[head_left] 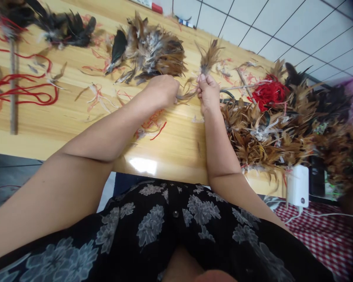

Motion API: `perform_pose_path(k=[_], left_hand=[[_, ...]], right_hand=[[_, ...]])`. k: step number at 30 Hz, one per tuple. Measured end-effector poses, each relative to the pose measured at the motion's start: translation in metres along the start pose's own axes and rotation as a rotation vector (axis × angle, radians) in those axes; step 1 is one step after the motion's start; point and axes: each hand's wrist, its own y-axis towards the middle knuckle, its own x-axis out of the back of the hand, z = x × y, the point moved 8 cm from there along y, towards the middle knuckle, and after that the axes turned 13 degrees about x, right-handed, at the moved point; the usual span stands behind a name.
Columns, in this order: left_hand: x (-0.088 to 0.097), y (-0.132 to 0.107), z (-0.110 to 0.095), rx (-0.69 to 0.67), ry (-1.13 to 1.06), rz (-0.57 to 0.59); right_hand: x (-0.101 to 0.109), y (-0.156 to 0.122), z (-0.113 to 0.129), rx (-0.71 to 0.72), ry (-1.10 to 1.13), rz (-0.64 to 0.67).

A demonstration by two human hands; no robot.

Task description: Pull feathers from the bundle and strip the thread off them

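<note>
A left hand [163, 91] and a right hand [208, 93] meet just above a pale varnished wooden desk [176, 156], and the work in hand looks like teasing feathers apart. The right fingers [202, 78] are pressed together, pinching the base of an upright tuft of tan and brown rooster feathers [210, 58], which stands clear of the desk. The left fingers [175, 92] curl inward, their tips partly hidden, and appear to pinch a wispy strand of brown feathers [186, 96] that stretches across the narrow gap toward the right hand. With both hands pinched this close, the next move calls for a slow, careful parting of the strands. Just beyond the hands lies a loose heap of brown, grey and black feathers [153, 51]. To the right, a much larger brown heap [261, 133] and a tangle of bright red thread [269, 92] crowd the hands on that side, with a black cable [228, 94] running close by. Long loops of red cord [23, 90] lie across the far left of the desk, around a slim wooden stick [14, 86], and loose scraps scattered nearby could snag on the strands
</note>
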Motion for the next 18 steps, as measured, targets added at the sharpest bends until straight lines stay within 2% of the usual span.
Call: perform_pose_path(k=[3,8,10,13,18], left_hand=[[0.003,-0.011,-0.006,0.087,-0.015,0.027],[0.008,-0.037,-0.034,0.050,0.449,-0.019],[0.007,-0.041,-0.039,0.033,0.543,-0.039],[0.006,-0.040,-0.039,0.016,0.556,-0.064],[0.014,-0.028,-0.030,-0.037,0.365,-0.105]], right_hand=[[0.002,0.003,-0.005,0.000,-0.008,0.010],[0.003,0.007,-0.010,0.053,-0.042,0.053],[0.003,0.007,-0.009,0.080,-0.064,0.045],[0.002,0.006,-0.006,0.091,-0.073,0.026],[-0.003,0.005,-0.010,0.088,-0.059,0.059]])
